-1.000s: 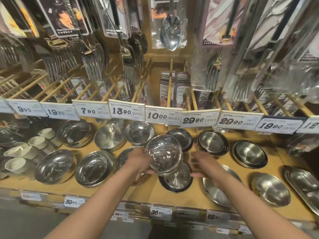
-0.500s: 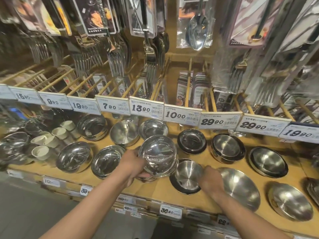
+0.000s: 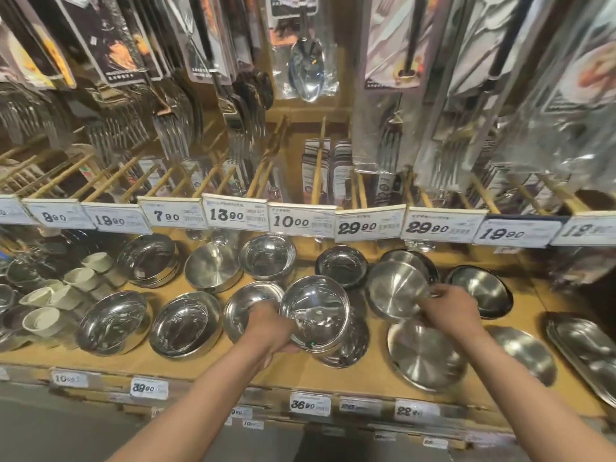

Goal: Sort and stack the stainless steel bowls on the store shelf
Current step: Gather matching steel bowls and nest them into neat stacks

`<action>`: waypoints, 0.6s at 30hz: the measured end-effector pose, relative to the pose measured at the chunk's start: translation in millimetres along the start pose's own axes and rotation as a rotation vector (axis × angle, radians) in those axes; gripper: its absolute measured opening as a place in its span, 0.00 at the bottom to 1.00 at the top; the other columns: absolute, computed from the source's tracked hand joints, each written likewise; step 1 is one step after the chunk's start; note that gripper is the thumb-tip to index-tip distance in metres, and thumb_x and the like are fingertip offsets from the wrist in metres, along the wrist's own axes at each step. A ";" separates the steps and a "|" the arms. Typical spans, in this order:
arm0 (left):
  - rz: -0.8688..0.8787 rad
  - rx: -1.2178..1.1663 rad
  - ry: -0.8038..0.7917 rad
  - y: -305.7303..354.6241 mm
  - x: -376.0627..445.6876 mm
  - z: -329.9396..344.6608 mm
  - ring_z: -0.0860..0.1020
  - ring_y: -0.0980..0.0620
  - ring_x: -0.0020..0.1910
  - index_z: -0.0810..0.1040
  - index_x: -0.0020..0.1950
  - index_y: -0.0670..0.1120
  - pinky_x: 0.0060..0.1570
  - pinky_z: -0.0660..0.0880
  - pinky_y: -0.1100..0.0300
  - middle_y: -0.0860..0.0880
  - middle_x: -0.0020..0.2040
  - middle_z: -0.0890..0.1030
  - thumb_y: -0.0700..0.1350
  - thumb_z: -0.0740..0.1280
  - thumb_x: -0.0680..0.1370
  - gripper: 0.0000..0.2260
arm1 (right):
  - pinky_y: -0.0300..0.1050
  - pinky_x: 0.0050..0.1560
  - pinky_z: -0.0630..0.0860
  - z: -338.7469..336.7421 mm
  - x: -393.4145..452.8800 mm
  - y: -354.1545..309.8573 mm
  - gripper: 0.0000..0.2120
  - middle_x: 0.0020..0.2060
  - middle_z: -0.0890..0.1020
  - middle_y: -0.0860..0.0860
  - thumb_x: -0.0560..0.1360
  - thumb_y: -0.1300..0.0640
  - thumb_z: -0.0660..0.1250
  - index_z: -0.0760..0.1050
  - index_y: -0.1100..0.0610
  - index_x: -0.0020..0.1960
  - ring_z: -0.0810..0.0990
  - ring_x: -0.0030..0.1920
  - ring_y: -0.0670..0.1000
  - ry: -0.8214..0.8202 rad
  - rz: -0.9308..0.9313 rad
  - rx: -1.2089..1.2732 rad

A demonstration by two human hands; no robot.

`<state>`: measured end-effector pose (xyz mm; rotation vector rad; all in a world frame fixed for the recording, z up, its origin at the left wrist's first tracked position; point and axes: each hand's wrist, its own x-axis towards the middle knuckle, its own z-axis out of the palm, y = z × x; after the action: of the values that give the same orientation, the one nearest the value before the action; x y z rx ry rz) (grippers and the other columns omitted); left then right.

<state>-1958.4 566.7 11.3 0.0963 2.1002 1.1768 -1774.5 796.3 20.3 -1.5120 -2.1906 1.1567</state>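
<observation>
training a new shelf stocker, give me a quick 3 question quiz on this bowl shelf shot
1. True or false: the left hand holds a shiny bowl tilted up off the wooden shelf.
2. Multiple choice: the right hand grips A) a hanging packaged spoon, B) the rim of a brushed steel bowl, C) a white ceramic cup.
3. Which price tag hangs straight above the deep bowl in the back row?

Key
1. True.
2. B.
3. The 13.90 tag.
</observation>
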 end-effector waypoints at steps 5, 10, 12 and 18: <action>-0.032 0.177 0.020 -5.3 14.0 41.6 0.86 0.44 0.35 0.74 0.64 0.33 0.38 0.85 0.52 0.37 0.52 0.83 0.33 0.68 0.77 0.16 | 0.31 0.20 0.70 -51.2 -10.7 44.6 0.07 0.29 0.84 0.50 0.75 0.65 0.70 0.82 0.58 0.40 0.81 0.23 0.43 0.053 0.111 0.202; -0.055 0.184 0.092 -12.1 25.6 64.9 0.84 0.44 0.28 0.77 0.46 0.36 0.35 0.84 0.47 0.38 0.42 0.84 0.34 0.67 0.79 0.02 | 0.36 0.22 0.73 -81.3 -19.5 94.6 0.05 0.26 0.84 0.54 0.76 0.62 0.70 0.83 0.61 0.44 0.83 0.24 0.50 0.051 0.262 0.308; -0.056 0.174 0.102 -16.7 31.6 70.8 0.84 0.44 0.29 0.77 0.45 0.35 0.32 0.84 0.47 0.38 0.42 0.83 0.35 0.68 0.79 0.05 | 0.40 0.25 0.76 -90.2 -18.8 112.4 0.06 0.26 0.83 0.54 0.76 0.63 0.70 0.82 0.62 0.42 0.82 0.25 0.53 0.064 0.283 0.335; -0.064 0.269 0.147 -23.5 40.4 82.9 0.86 0.38 0.35 0.79 0.45 0.30 0.45 0.83 0.40 0.35 0.37 0.84 0.33 0.68 0.78 0.05 | 0.38 0.25 0.78 -106.9 -9.5 147.8 0.05 0.27 0.84 0.51 0.77 0.62 0.70 0.83 0.60 0.43 0.86 0.29 0.57 0.119 0.297 0.382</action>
<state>-1930.9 628.0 -56.1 0.0671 2.3648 0.8820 -1606.9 860.7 -13.0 -1.7113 -1.5892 1.4327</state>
